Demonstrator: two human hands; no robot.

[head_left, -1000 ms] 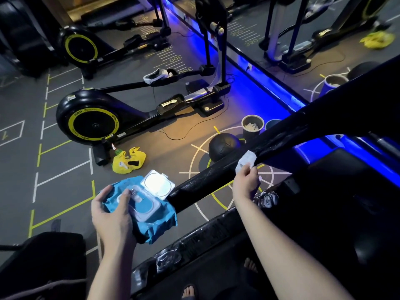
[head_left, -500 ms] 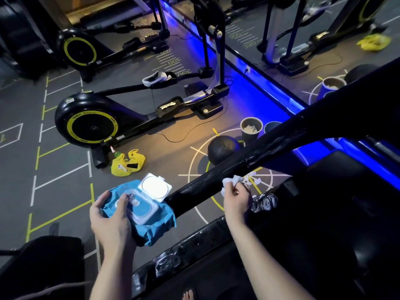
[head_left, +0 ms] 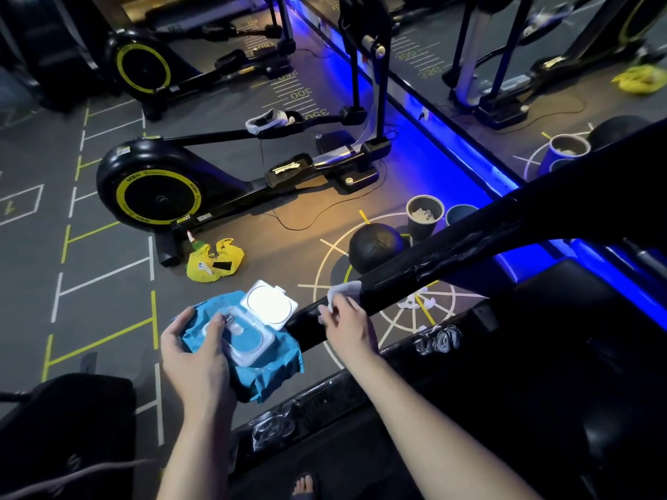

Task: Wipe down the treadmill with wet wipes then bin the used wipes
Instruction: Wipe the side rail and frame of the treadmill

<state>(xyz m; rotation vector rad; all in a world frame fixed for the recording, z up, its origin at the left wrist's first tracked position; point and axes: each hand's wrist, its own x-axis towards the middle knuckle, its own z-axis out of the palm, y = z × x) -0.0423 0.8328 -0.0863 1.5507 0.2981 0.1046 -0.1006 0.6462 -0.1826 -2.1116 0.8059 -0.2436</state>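
Note:
The treadmill's black handrail (head_left: 451, 254) runs diagonally from lower left to upper right. My right hand (head_left: 346, 324) grips a white wet wipe (head_left: 341, 292) against the rail near its lower end. My left hand (head_left: 196, 350) holds a blue wet-wipe pack (head_left: 267, 369) from below, its white flip lid (head_left: 269, 304) standing open. The treadmill's dark side frame (head_left: 361, 395) lies below both arms.
A dark bin (head_left: 424, 216) with white wipes in it stands on the floor beyond the rail, next to a black medicine ball (head_left: 375, 247). A yellow bag (head_left: 213, 263) lies by a black and yellow elliptical machine (head_left: 158, 191). A blue light strip runs along the mirror wall.
My right hand has slid the wipe down the handrail toward its lower end, closer to the pack. My left hand keeps holding the pack in about the same place.

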